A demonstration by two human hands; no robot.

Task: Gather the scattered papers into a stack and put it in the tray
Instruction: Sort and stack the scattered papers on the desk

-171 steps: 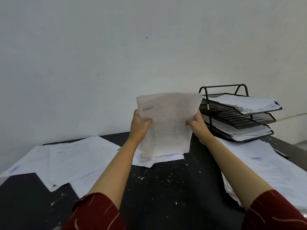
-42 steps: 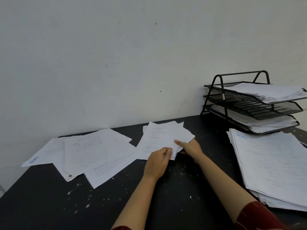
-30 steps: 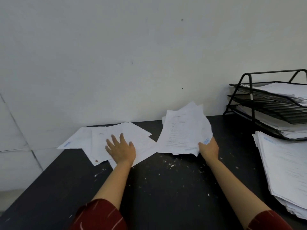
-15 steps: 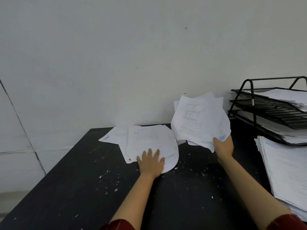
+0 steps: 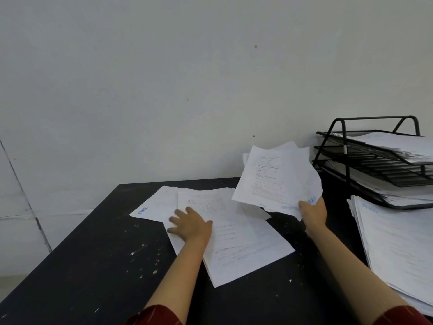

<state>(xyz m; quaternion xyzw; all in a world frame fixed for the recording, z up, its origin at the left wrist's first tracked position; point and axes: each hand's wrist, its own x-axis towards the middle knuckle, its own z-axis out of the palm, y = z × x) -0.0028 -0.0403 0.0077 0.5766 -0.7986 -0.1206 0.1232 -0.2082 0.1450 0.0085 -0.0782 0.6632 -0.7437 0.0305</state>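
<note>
Below, loose papers [image 5: 225, 233] are pressed flat on the tabletop [image 5: 93, 266] by the left hand [image 5: 192, 225], fingers spread; a sheaf [image 5: 278, 179], apparently pinched, is held raised by the right hand [image 5: 312, 212].

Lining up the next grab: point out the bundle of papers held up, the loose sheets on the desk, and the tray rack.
bundle of papers [image 5: 277, 178]: head view, middle of top sheet.
loose sheets [image 5: 236, 242]: head view, bare sheet beside the left hand.
tray rack [image 5: 343, 146]: head view, front upright bar.

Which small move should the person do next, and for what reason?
Probably the left hand, resting flat on the loose sheets, should slide them toward the right hand, which holds a lifted bundle. The sheets lie spread apart on the table.
</note>
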